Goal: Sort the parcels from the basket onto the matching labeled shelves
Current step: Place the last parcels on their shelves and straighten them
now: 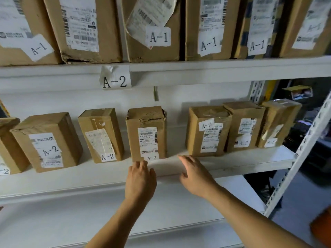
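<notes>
A-2 parcel (146, 133): brown carton, crushed top, upright mid A-2 shelf (232, 162), gaps both sides. Left hand (140, 181) fingers released at its base; right hand (195, 176) released, beside.

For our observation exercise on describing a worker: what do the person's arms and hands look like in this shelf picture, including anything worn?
Both arms are bare as far as the picture shows: no sleeves in view. The left hand and right hand wear no gloves, and no rings, watch, wristband or markings can be seen. Fingers are slim.
</notes>
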